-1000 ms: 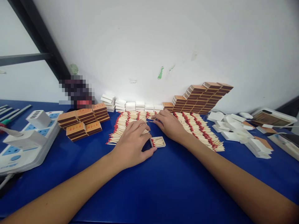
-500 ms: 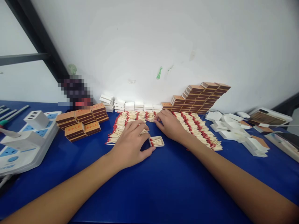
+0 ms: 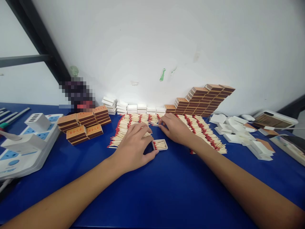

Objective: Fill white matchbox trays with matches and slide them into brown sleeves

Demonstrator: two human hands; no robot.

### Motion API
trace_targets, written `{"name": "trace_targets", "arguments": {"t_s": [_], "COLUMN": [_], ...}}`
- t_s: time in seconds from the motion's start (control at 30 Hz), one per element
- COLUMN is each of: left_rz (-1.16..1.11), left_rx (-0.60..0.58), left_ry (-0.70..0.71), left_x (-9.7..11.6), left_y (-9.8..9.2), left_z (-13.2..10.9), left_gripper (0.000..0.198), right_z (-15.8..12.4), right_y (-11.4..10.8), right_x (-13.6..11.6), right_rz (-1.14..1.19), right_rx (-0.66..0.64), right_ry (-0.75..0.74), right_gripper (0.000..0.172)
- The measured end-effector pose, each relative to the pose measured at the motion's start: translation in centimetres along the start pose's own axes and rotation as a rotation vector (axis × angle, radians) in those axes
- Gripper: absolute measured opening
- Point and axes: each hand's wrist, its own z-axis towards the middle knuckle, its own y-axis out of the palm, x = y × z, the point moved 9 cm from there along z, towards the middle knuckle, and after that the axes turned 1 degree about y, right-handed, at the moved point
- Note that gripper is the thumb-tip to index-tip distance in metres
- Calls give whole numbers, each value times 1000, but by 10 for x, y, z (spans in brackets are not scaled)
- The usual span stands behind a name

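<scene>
A small white matchbox tray (image 3: 160,144) partly filled with matches lies on the blue table (image 3: 152,190). My left hand (image 3: 134,146) rests beside it, fingers curled, thumb against the tray's left end and fingertips over the matches. My right hand (image 3: 175,128) lies palm down on the wide spread of red-tipped matches (image 3: 202,132), its fingers curled on matches at the far edge; whether it holds any is hidden.
Brown closed matchboxes are stacked at the left (image 3: 83,125) and against the wall (image 3: 205,100). White inner trays (image 3: 133,108) line the wall, and more white trays (image 3: 243,135) lie at the right. A white power strip (image 3: 26,143) sits far left.
The view has shifted slightly. My right hand has edged a little along the matches; the left hand stays against the tray.
</scene>
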Motion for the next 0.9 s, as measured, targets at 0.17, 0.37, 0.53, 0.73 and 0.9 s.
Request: {"name": "trace_targets", "arguments": {"t_s": [0.17, 0.37, 0.53, 0.73, 0.9], "left_rz": [1, 11, 15, 17, 26], "left_rx": [9, 8, 18, 19, 7], "left_ry": [10, 12, 1, 3, 7], "left_x": [1, 0, -1, -1, -1], "left_y": [-1, -1, -3, -2, -2], "left_z": [0, 0, 0, 0, 1], "left_gripper": [21, 22, 21, 20, 20], "right_z": [2, -1, -8, -12, -4], "right_y": [3, 6, -3, -3, 9], "right_x": [3, 8, 11, 7, 7], "right_rz": [19, -7, -1, 31, 64], "right_rx": [-19, -48, -53, -82, -74], "right_ry": [13, 17, 15, -7, 24], "right_gripper": [13, 13, 15, 11, 11]}}
